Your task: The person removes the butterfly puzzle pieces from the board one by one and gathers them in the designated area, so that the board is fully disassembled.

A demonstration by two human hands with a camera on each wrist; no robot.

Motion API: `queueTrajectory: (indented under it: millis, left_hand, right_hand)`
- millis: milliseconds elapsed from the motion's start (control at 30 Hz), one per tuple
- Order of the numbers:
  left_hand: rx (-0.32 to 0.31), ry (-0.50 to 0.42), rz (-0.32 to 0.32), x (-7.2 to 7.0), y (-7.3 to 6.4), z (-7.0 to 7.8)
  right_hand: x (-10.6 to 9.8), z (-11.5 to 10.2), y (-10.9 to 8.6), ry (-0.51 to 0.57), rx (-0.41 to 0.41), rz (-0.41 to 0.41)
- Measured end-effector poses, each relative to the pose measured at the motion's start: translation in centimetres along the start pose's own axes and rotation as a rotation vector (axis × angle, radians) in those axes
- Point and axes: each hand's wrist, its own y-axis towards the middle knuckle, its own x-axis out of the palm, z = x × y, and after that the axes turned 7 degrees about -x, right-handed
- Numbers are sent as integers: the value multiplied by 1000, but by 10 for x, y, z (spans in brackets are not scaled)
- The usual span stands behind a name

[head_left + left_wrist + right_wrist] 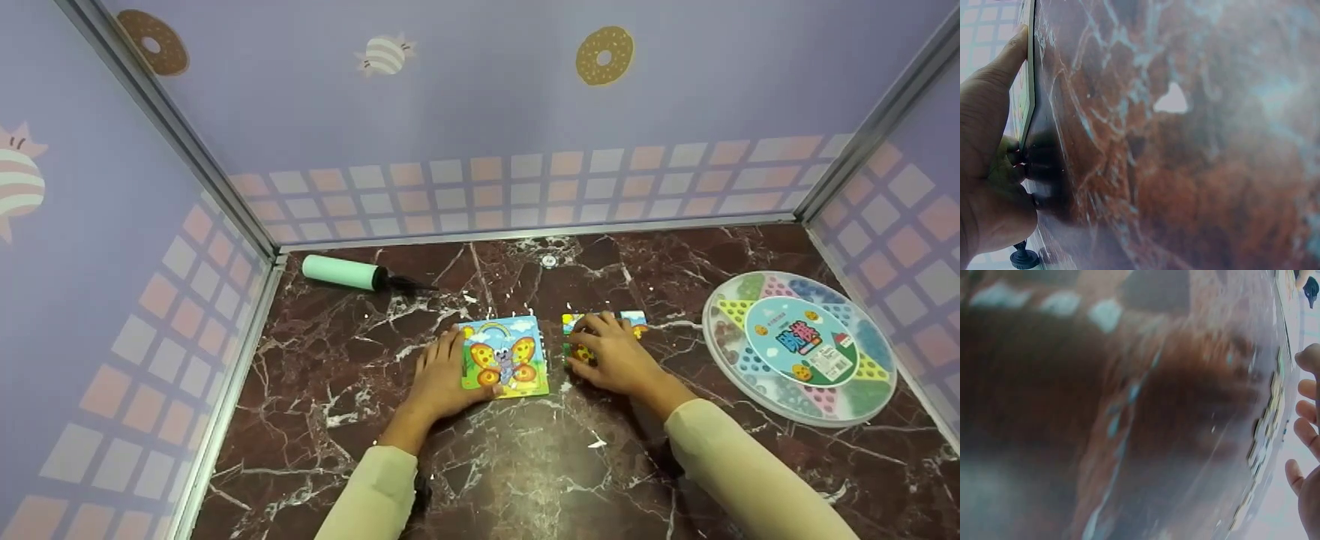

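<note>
A square butterfly jigsaw puzzle board [514, 356] lies on the dark marbled table. My left hand [442, 379] holds its near left corner, thumb at the near edge and fingers along the left side. In the left wrist view the board's thin edge [1031, 67] runs beside the thumb. To the right lies a patch of bright jigsaw pieces [632, 318], partly hidden beneath my right hand [616, 356]. That hand's fingers are spread and loosely bent close over them. The right wrist view shows the pieces [1266, 422] edge-on next to the fingertips [1301, 427].
A mint-green hand pump [341, 273] with a black nozzle lies at the back left. On the right is a round clear-lidded game box [799, 349] with a star pattern. Patterned purple walls [480, 112] enclose the table [525, 480] on three sides.
</note>
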Motion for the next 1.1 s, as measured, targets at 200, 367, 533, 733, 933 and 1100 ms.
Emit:
queueTrajectory:
  millis: [200, 367, 533, 733, 933, 1100]
  left_hand:
    - [-8, 0, -7, 0, 0, 0]
    - [3, -9, -5, -1, 0, 0]
    - [21, -3, 3, 1, 2, -2]
    - [20, 10, 8, 2, 2, -2]
    - [11, 2, -2, 1, 1, -1]
    - [7, 0, -7, 1, 2, -3]
  right_hand:
    - [8, -11, 12, 28, 9, -34]
    - [11, -19, 20, 38, -20, -32]
    - [14, -25, 26, 33, -34, -34]
    - [16, -30, 28, 10, -15, -53]
    - [19, -34, 32, 13, -19, -43]
    - [21, -37, 37, 6, -34, -35]
